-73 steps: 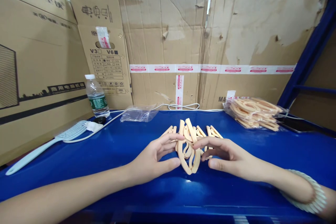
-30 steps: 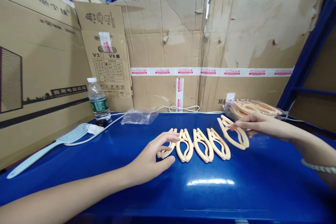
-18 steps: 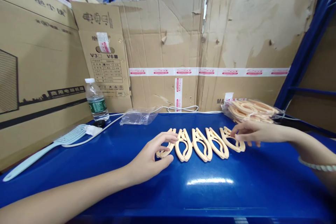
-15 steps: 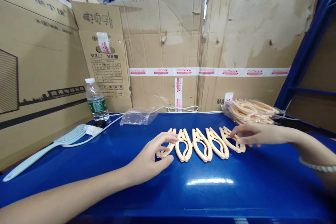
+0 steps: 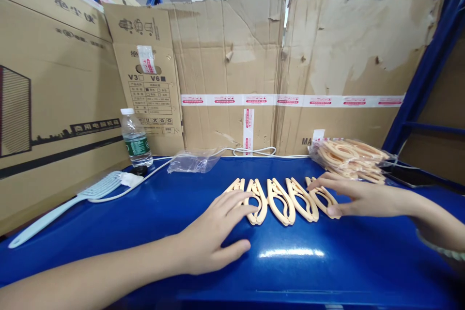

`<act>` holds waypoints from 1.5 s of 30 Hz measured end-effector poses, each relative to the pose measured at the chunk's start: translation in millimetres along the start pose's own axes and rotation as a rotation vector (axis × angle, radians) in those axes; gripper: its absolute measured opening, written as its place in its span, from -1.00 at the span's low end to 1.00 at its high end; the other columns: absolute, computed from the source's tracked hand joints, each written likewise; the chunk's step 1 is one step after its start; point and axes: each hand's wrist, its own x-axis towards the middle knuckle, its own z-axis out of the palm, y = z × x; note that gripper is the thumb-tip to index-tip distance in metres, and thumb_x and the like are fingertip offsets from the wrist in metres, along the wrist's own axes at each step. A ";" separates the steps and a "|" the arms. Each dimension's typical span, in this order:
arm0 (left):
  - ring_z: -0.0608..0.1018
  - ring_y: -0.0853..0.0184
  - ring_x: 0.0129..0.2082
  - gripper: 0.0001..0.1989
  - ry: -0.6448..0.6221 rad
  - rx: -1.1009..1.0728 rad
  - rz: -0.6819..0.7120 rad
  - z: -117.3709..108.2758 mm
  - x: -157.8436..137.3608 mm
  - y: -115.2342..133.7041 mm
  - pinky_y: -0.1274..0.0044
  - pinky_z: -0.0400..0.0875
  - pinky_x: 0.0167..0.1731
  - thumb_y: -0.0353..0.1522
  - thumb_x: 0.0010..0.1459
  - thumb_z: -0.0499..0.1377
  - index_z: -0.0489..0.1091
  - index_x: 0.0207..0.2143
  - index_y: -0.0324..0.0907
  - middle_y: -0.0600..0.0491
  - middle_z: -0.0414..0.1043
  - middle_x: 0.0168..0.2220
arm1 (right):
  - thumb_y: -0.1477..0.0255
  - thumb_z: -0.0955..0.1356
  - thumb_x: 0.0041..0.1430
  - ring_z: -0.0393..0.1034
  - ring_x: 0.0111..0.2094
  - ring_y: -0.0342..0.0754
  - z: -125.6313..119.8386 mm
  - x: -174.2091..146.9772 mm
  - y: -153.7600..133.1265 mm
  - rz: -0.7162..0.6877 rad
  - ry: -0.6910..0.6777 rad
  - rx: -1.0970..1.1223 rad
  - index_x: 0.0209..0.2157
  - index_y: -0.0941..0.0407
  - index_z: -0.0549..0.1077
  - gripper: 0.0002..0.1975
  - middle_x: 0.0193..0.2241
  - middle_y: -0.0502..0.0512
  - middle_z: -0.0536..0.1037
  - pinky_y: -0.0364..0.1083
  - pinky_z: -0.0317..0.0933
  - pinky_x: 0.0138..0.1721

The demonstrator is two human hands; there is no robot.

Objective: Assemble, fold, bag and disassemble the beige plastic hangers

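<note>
Several beige folded travel hangers (image 5: 281, 201) lie side by side in a row on the blue tabletop. My left hand (image 5: 214, 232) is spread over the left end of the row, fingers apart. It partly hides the leftmost hanger (image 5: 237, 184), and its fingertips overlap the second one. At the right end, my right hand (image 5: 363, 196) reaches over the rightmost hanger (image 5: 323, 196). Its fingers are near that hanger's upper part and the thumb near its lower end, spread apart. Whether either hand presses on a hanger is hard to see.
A clear plastic bag of more hangers (image 5: 348, 157) lies at the back right, beside a dark flat object (image 5: 412, 177). At left are a water bottle (image 5: 136, 140), a pale blue hairbrush (image 5: 69, 203) and a white cable (image 5: 156, 169). Cardboard (image 5: 225, 58) walls the back.
My left hand has come nearer to me and flattened, its fingers now reaching over the second hanger. My right hand has shifted slightly, its thumb lower by the rightmost hanger. The view has moved a little.
</note>
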 end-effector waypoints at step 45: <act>0.52 0.19 -0.02 -0.70 0.394 -0.354 -0.166 10.3 72.2 -52.3 0.34 0.37 0.05 -0.28 0.27 0.02 0.41 -0.02 -0.12 -0.02 0.52 -0.05 | 0.41 0.22 0.35 0.25 0.12 0.13 70.8 94.3 -104.1 -1.001 0.567 -0.609 0.01 0.18 0.43 -0.71 0.02 0.25 0.47 0.21 0.11 0.14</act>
